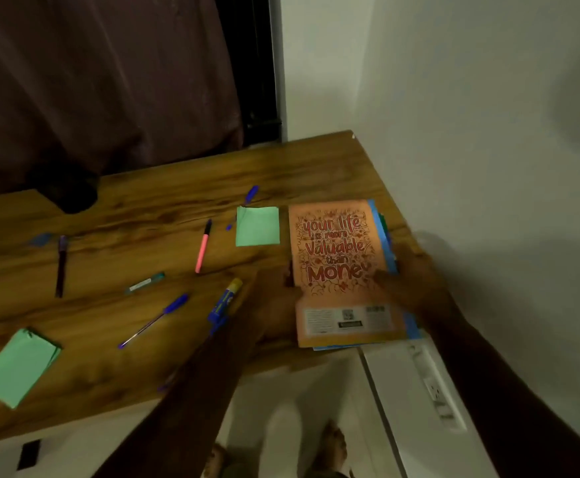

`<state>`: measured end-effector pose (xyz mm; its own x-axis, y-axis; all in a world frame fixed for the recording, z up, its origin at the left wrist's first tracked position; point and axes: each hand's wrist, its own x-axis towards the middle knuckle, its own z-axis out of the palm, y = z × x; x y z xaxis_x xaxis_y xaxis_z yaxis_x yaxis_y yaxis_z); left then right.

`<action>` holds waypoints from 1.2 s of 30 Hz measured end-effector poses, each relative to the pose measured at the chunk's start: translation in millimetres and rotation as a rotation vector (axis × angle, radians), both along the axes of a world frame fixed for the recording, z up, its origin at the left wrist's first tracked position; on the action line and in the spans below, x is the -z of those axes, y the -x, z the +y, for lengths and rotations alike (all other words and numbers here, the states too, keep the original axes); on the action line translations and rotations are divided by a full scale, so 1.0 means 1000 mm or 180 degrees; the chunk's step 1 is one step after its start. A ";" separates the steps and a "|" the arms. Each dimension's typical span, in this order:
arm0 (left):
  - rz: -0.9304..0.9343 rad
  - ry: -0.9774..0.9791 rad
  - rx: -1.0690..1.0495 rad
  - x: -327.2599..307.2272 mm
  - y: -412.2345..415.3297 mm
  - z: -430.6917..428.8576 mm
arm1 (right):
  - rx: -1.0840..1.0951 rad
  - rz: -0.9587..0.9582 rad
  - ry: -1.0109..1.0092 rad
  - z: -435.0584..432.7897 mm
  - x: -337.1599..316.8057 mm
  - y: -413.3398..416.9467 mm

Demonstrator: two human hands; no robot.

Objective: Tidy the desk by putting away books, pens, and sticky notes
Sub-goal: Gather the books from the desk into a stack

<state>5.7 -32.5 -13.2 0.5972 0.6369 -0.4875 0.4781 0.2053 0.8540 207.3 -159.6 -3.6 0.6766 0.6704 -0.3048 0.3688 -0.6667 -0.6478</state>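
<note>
Head view: your worktop (143,215) ended at the right against the wall (488,132), and the books (380,232) lay piled in that near right corner, an orange book (336,257) on top with blue ones under it. The pile's near end reached the worktop's front edge. Open wood lay beyond the pile towards the far corner. Left of it the surface was scattered: a green pad (257,225) just beside the orange book, a pink pen (203,246), a glue stick (224,300) near your left forearm, a blue pen (154,320), a dark pen (61,265) and a second pad (16,367) by the front edge.

The pile sat between your two grips. Your right grip (412,277) grasped its right side, a finger on the orange cover and the rest down the edge by the wall. Your left grip (274,298) lay low on the worktop against the pile's left edge. It was too dark and blurred to tell whether it was clenched or released. Both forearms reached forward from the front edge.
</note>
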 end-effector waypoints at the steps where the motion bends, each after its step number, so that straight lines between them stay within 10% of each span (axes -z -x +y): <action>1: 0.0192 -0.0182 0.0081 0.001 -0.004 -0.002 | -0.0106 -0.0032 0.0038 -0.004 0.010 -0.006; 14: 0.1365 -0.1768 0.0921 0.027 -0.034 -0.022 | 0.0115 0.0167 0.0026 -0.020 0.031 -0.022; 28: 0.1377 -0.2452 0.0357 -0.014 -0.033 -0.017 | 0.0023 0.0230 -0.0895 -0.004 -0.058 -0.022; 33: -0.0996 0.0854 -0.0376 -0.073 -0.060 -0.013 | -0.0419 0.0150 -0.1580 0.003 -0.102 0.009; 36: -0.1554 0.1389 -0.0462 -0.077 -0.065 -0.007 | -0.1032 0.0344 -0.1478 0.006 -0.105 0.040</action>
<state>70.7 -39.0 64.2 0.7377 0.5332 -0.4142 -0.0006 0.6139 0.7894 166.8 -153.4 101.7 0.3955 0.9183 0.0150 0.4222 -0.1673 -0.8909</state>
